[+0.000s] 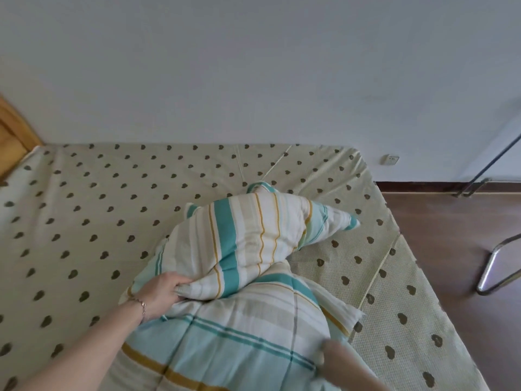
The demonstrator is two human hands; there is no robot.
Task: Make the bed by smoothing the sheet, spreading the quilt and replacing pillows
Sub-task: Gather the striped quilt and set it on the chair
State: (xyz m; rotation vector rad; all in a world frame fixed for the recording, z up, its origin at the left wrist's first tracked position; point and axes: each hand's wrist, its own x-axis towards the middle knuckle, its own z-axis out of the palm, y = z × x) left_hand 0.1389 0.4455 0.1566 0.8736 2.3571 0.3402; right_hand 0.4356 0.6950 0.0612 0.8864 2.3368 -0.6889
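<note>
Quilt point(242, 292), striped in teal, cream and mustard, sits bunched in a soft heap on the right half of the bed, near you. Fabric looks padded and stitched in lines; the lower part shows a wider plaid-like crossing of stripes. The upper part is folded up into a puffy, tapering lump whose far corner point(352, 220) points toward the right edge of the mattress.

Sheet point(84, 221) is pale cream-green, printed with dark heart-like spots, and lies mostly flat across the left and far side. On the right it has a fine waffle or dotted weave and carries thin pale crease lines point(377, 272) running diagonally; a few more creases fan out near the far edge.

Your left hand point(159, 292) is clamped on a fold of the quilt at its left side: fingers curl over the cloth edge, thumb tucked under it. A thin bracelet point(141, 304) rings that wrist.

Your right hand point(332, 352) is motion-blurred at the lower right edge of the quilt, touching or just beside the fabric; I cannot tell whether its fingers are curled on the cloth or spread.

Surroundings: plain white wall point(253, 66), wooden headboard point(14, 128) at far left, brown wood-look floor point(456, 235), bent metal tube frame point(490, 266) and a wall socket point(390, 159) on the right.
</note>
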